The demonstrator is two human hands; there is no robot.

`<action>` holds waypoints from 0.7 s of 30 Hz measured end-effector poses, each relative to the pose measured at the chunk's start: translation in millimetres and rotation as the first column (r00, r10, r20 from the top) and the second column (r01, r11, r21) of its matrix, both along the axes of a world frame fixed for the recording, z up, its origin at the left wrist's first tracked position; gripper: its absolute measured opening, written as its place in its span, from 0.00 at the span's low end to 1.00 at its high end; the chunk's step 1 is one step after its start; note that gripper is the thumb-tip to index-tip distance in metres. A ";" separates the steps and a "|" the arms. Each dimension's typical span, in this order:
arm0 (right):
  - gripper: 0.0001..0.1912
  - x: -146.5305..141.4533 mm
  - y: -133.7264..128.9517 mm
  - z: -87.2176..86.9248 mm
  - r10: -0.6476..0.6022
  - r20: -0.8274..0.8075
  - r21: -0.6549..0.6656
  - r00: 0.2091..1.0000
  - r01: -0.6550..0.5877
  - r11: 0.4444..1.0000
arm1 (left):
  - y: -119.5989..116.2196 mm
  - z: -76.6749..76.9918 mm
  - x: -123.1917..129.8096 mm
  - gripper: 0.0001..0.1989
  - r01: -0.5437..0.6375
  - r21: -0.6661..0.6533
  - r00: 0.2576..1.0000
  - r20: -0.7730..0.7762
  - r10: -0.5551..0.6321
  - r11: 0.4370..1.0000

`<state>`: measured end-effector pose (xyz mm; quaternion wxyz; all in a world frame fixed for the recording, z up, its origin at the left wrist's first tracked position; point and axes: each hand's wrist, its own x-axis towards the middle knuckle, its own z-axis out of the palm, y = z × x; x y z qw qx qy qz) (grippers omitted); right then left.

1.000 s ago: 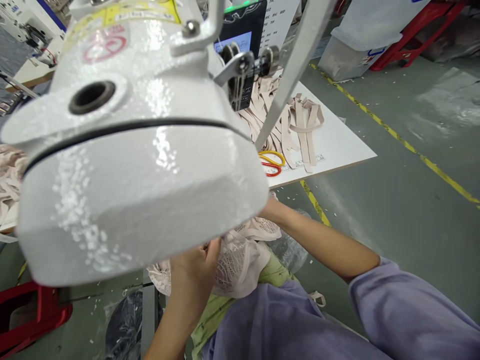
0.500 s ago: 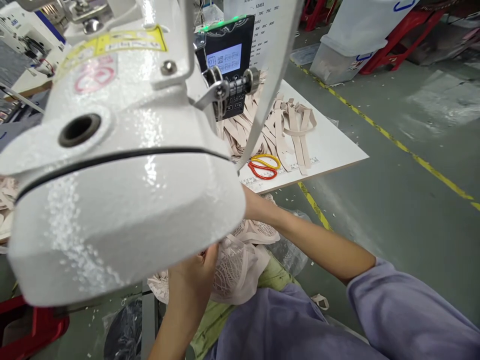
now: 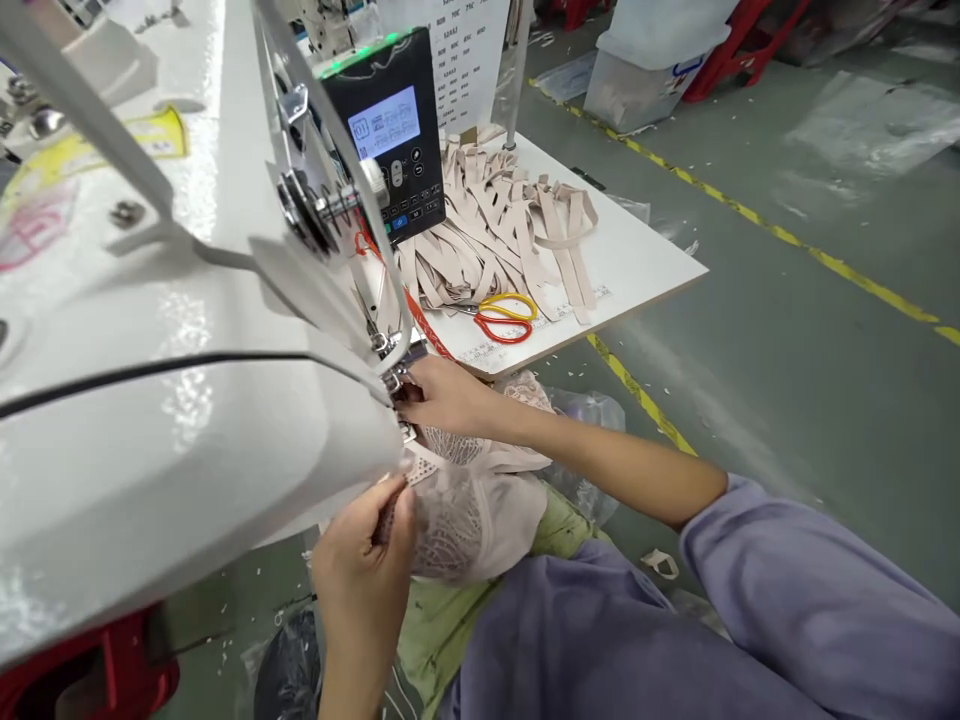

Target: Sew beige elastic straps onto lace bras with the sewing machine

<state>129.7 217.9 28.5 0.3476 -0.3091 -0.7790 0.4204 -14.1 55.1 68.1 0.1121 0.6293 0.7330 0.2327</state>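
Observation:
A pale pink lace bra point(image 3: 450, 525) lies over my lap and reaches up to the needle area of a white sewing machine point(image 3: 225, 420). My left hand point(image 3: 367, 560) pinches the bra's edge between thumb and fingers, just below the machine head. Close by the presser foot point(image 3: 405, 432), my right hand point(image 3: 450, 400) has its fingers curled on the bra's upper part; the fingertips are partly hidden by the machine. A green cloth point(image 3: 442, 635) shows beneath the bra.
Scissors point(image 3: 506, 318) with red and yellow handles lie on the white table point(image 3: 645, 265). Behind them is a pile of beige straps point(image 3: 480, 235). A black control panel point(image 3: 397, 140) stands beside the machine. A plastic bin point(image 3: 649, 80) sits on the floor.
The view has shifted, so the machine appears farther left and the needle area shows. My right hand, hidden behind the machine head before, is visible; my left hand still grips the bra.

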 end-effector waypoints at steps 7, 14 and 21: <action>0.07 -3.3 -3.5 -4.3 -0.040 0.007 0.028 0.999 0.039 0.999 | -6.2 2.3 3.6 0.09 -0.035 0.056 0.999 0.028 0.034 0.998; 0.04 -2.0 -5.2 -5.6 -0.061 0.023 0.029 0.998 0.060 0.998 | -9.5 -0.7 4.4 0.09 0.035 0.077 0.999 0.016 -0.036 0.996; 0.04 -0.3 -5.0 -11.2 -0.058 0.014 0.073 0.998 0.057 0.996 | -10.0 -3.7 4.5 0.09 0.067 0.117 0.998 0.007 -0.068 0.991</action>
